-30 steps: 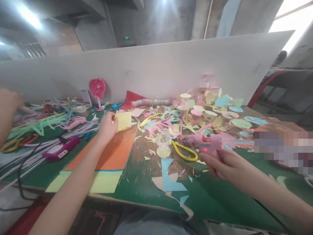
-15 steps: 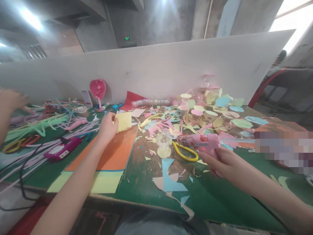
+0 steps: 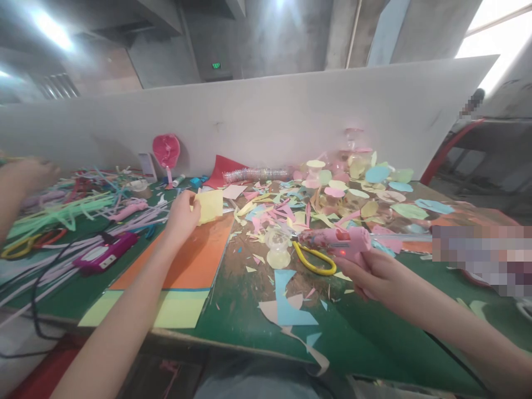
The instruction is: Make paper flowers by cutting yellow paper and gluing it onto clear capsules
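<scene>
My left hand (image 3: pixel 182 214) pinches a small yellow paper square (image 3: pixel 210 205) above an orange sheet (image 3: pixel 195 260) on the green table. Wrapped in my right hand (image 3: pixel 372 274) is a pink glue gun (image 3: pixel 338 242), its nozzle pointing left toward a small clear cup (image 3: pixel 277 246). A red light glows on the gun's body. Yellow-handled scissors (image 3: pixel 315 259) lie just under the gun's nozzle.
Coloured paper scraps (image 3: pixel 332 197) litter the table's middle and right. Strips, straws and a magenta device (image 3: pixel 103 252) crowd the left, where another person's hand (image 3: pixel 19 180) works. A white partition (image 3: pixel 266 116) closes the back. Blue and beige offcuts (image 3: pixel 288 305) lie near the front edge.
My right hand has carried the glue gun slightly to the left, toward the clear cup. The other person's hand at far left has shifted a little. My left hand stays put.
</scene>
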### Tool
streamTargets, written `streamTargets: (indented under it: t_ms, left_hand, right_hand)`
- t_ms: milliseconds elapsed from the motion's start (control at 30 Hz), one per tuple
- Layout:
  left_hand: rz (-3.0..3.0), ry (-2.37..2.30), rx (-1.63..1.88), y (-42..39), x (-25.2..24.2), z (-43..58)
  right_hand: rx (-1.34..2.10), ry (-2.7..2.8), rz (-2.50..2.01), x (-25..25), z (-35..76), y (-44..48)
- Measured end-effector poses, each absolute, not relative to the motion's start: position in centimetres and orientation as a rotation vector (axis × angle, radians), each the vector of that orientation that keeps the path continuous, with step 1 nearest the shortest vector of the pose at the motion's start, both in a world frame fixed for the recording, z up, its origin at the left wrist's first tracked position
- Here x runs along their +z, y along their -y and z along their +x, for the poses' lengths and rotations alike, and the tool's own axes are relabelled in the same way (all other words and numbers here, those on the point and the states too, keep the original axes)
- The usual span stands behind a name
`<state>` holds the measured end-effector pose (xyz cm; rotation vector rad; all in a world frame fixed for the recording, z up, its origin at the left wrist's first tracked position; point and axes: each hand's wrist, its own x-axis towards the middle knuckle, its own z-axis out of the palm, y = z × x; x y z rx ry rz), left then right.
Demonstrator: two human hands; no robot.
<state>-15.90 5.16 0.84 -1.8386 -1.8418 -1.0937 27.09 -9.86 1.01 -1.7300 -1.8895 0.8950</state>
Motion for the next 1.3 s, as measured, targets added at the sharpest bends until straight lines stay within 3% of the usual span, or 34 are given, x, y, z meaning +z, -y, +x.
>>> streamTargets:
  t_ms: [1300]
  left_hand:
    - [-1.861,1.835,-1.129,-4.5,1.0,-15.0]
  right_hand:
    - [0.76,2.084,-1.72,2.6,25.4,9.8]
